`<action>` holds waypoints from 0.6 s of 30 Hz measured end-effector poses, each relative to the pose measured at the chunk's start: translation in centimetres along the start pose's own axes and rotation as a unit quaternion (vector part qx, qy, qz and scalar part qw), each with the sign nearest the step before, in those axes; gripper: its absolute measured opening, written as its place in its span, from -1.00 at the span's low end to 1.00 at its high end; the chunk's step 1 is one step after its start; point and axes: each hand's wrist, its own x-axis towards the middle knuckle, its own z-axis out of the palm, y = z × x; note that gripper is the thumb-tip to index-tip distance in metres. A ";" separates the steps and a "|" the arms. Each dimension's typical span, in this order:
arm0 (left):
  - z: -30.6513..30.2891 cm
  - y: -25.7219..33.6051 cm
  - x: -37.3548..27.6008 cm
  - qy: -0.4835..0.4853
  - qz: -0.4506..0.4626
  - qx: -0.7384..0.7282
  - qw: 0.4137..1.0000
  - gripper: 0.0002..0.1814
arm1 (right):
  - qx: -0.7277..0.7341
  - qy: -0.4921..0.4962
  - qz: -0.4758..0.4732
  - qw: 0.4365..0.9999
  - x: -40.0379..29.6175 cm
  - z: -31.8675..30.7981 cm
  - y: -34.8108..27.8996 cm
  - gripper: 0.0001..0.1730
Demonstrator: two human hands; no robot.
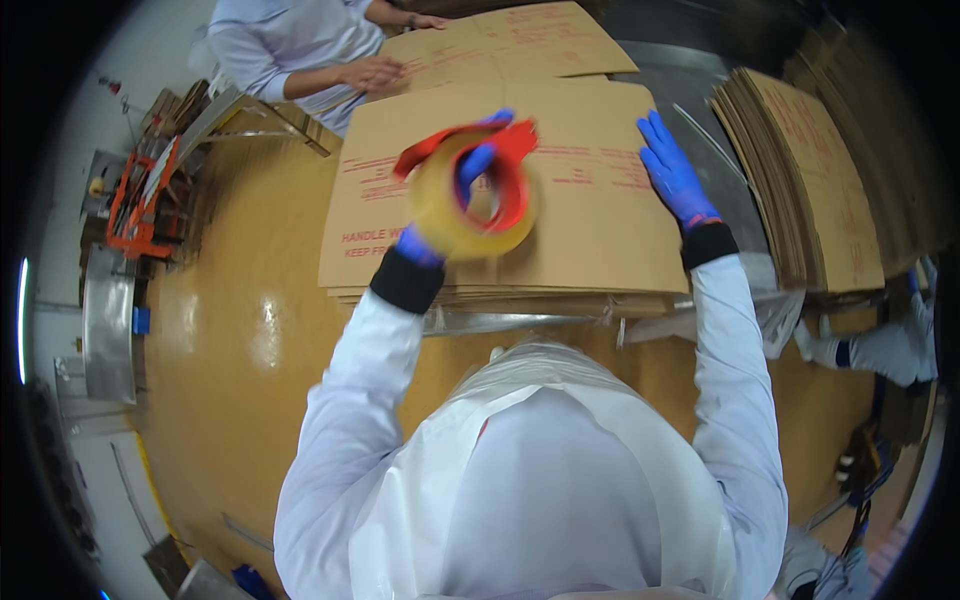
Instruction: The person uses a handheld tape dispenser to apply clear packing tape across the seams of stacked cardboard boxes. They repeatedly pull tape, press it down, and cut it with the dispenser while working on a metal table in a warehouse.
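Note:
My left hand (pixel 474 166), in a blue glove, grips a red handheld tape dispenser (pixel 516 144). The dispenser carries a wide roll of clear yellowish packing tape (pixel 435 214) and looks blurred. It hangs over the top flattened cardboard carton (pixel 600 244) of a stack, hiding part of its red print. My right hand (pixel 675 176), also gloved in blue, lies along the carton's right edge with fingers extended and holds nothing. Beneath the top sheet, the edges of more flat cartons show at the near side.
Opposite, at the upper left, a co-worker's bare hands (pixel 373 73) rest at another flattened carton (pixel 517 37). More flat cartons (pixel 817 172) lean stacked at right. A metal table (pixel 720 150) lies between. An orange-framed cart (pixel 142 202) stands at left, near a steel surface (pixel 110 322).

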 end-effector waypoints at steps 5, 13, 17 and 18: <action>5.1 -6.0 11.2 -0.089 -0.040 -0.044 0.994 -0.70 | -0.153 -0.033 0.123 0.980 0.2 0.3 -2.0 -0.38; 6.1 -8.1 7.1 -0.130 -0.232 -0.153 0.952 -0.70 | -0.258 -0.017 0.139 0.956 0.3 0.3 -2.7 -0.40; 10.4 -0.5 -0.7 -0.147 -0.205 -0.078 0.965 -0.70 | -0.266 -0.020 0.165 0.949 -0.1 -0.3 -2.3 -0.39; 10.5 0.2 -2.3 -0.117 -0.258 -0.110 0.953 -0.70 | -0.265 -0.024 0.164 0.950 0.0 -0.1 -2.5 -0.39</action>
